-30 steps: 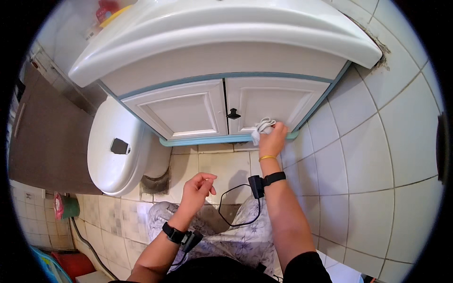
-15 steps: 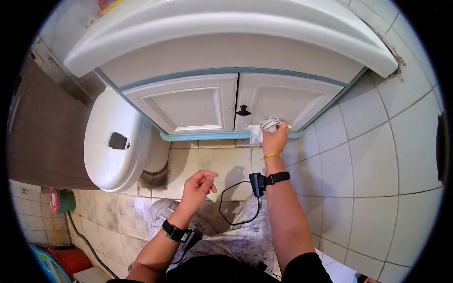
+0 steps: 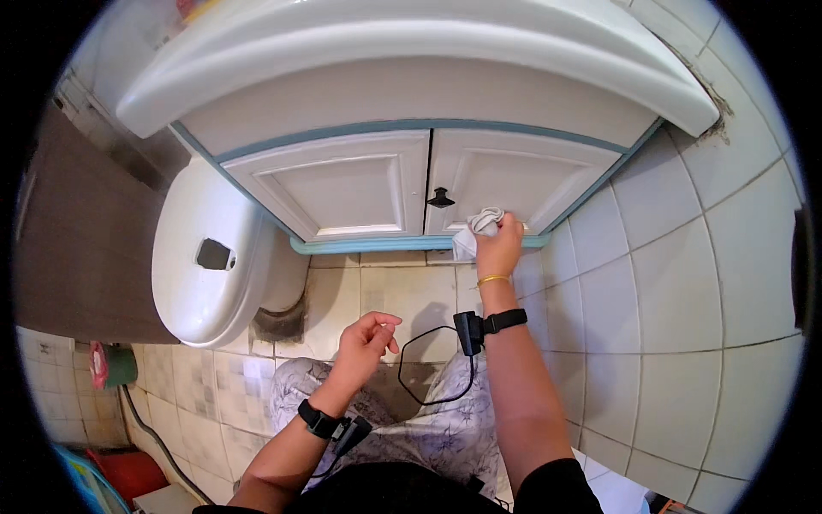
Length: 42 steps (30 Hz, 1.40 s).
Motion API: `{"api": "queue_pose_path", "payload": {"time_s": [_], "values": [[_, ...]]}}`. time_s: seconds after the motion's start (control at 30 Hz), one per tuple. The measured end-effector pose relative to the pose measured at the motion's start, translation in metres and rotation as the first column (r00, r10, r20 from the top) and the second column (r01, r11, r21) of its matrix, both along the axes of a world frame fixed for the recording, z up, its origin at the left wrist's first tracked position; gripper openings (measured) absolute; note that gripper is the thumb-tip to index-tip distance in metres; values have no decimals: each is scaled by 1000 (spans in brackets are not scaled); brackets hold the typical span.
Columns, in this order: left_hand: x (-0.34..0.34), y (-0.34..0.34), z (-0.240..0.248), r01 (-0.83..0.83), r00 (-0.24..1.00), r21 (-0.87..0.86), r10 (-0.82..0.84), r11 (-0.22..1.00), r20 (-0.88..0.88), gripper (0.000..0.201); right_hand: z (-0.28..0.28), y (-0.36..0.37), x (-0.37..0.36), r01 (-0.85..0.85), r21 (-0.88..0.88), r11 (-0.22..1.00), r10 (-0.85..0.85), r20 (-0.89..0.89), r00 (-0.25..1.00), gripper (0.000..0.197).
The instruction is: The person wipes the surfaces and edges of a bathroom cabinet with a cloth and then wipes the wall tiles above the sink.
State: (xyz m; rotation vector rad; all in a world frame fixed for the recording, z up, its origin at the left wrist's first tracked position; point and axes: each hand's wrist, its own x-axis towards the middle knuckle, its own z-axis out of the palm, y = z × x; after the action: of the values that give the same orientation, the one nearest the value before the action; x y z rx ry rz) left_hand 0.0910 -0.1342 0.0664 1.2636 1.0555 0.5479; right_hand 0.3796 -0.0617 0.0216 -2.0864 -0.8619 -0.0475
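Head cam: R hand [image 3: 498, 247] w/ cloth [image 3: 481, 224] has crept slightly L along bottom of R cabinet door [image 3: 531, 176], so wiping contact looks nearer the knob [image 3: 441, 198]; fingers [image 3: 510, 226] pinch cloth. L hand [image 3: 364, 344] half-open, empty, over floor [image 3: 330, 295].

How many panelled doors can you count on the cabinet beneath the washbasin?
2: the left door, nearer the toilet, and the right door with the black knob, where the right hand holds a cloth near its lower edge. Others may be hidden.
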Motion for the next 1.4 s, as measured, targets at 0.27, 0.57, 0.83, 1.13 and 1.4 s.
{"api": "queue_pose_path", "payload": {"time_s": [0.27, 0.57, 0.83, 1.13, 1.4], "values": [[0, -4, 1, -8, 1000, 5, 8, 1000, 13, 18, 95, -10, -12, -83, 530, 844, 54, 69, 996, 67], [2, -7, -9, 5, 1000, -18, -5, 1000, -20, 18, 51, 0, -31, -280, 216, 935, 184, 377, 908, 35], [-1, -10, -9, 15, 1000, 42, -14, 999, -13, 18, -5, -16, -22, -303, 18, 953, 292, 222, 930, 32], [-8, -15, 6, -18, 999, 72, 16, 997, 31, 17, 47, -43, -6, -241, -43, 969, 242, 321, 916, 36], [-9, -19, 5, -37, 998, 47, 34, 998, 56, 18, 36, -24, 10, -84, 147, 986, 22, 380, 925, 35]]}}
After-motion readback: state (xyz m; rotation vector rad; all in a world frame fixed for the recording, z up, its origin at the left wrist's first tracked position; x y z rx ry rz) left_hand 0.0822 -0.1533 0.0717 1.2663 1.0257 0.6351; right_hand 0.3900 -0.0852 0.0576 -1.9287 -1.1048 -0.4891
